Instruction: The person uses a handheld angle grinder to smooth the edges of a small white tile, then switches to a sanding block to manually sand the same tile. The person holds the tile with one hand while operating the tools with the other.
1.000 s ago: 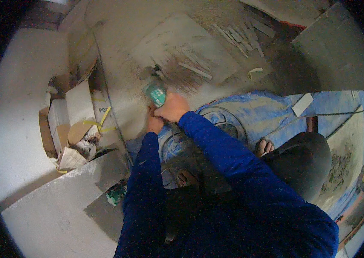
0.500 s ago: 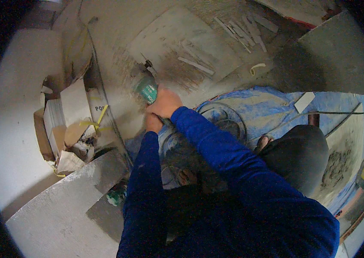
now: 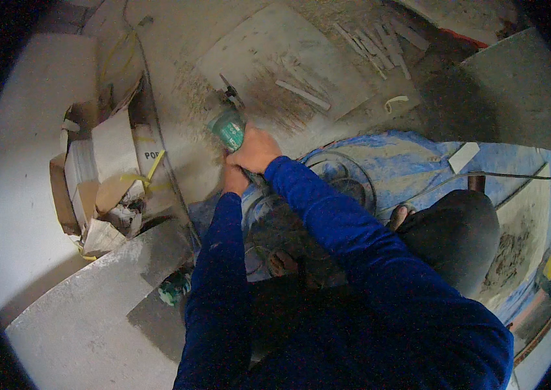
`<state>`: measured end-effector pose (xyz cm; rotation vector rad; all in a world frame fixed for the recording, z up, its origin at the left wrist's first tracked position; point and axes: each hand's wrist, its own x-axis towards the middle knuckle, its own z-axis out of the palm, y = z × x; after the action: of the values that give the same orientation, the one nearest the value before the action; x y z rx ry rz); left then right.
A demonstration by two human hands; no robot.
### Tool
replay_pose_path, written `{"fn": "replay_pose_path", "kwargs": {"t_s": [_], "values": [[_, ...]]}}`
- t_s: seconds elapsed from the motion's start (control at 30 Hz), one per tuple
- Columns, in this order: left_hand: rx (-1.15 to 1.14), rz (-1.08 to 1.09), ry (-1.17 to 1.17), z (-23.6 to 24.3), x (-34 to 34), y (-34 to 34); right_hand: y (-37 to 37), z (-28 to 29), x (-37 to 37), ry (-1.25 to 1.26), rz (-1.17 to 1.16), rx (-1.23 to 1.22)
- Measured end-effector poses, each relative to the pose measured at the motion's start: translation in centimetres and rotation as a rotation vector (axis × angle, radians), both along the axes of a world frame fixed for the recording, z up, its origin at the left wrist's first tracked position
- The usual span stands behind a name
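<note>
Both hands are closed round a green power tool (image 3: 225, 127) with a dark fitting at its front, held low over the dusty floor. My right hand (image 3: 256, 151) wraps over the rear of the tool's body. My left hand (image 3: 234, 175) grips behind and below it, its fingers partly hidden. The front of the tool is near a pale dusty square board (image 3: 314, 49), scored with brown streaks and bearing a thin white strip (image 3: 302, 94).
A torn carton (image 3: 111, 146) with yellow straps lies at left beside a long cord. A blue dusty sheet (image 3: 412, 153) with coiled hose spreads right of my hands. A dark panel (image 3: 503, 91) is upper right; several thin offcuts (image 3: 373, 49) lie beyond. A grey slab (image 3: 67, 325) is lower left.
The tool and both hands have shifted slightly left and away from my body, with both hands still gripping. The surroundings have shifted a little in the picture.
</note>
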<state>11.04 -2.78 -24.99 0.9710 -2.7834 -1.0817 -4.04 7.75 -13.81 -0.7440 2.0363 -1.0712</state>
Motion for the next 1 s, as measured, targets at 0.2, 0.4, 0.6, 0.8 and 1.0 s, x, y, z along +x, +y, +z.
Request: {"fn": "replay_pose_path", "kwargs": {"t_s": [0.2,0.4,0.6,0.8,1.0], "values": [[-0.049,0.037,0.069,0.3,-0.1,0.7,-0.2,0.1,-0.4,-0.018,0.047,0.046],[-0.066,-0.036,0.076,-0.4,0.2,0.1,-0.2,0.1,-0.4,-0.014,0.014,0.014],[0.095,0.078,0.192,-1.9,-0.1,-0.5,-0.1,0.2,-0.4,-0.013,0.01,0.021],[0.034,0.024,0.123,-2.2,0.3,-0.5,-0.1,0.1,-0.2,-0.003,0.002,0.025],[0.016,-0.022,0.04,-3.5,0.6,-1.4,0.4,0.2,-0.2,-0.036,0.03,0.024]]}}
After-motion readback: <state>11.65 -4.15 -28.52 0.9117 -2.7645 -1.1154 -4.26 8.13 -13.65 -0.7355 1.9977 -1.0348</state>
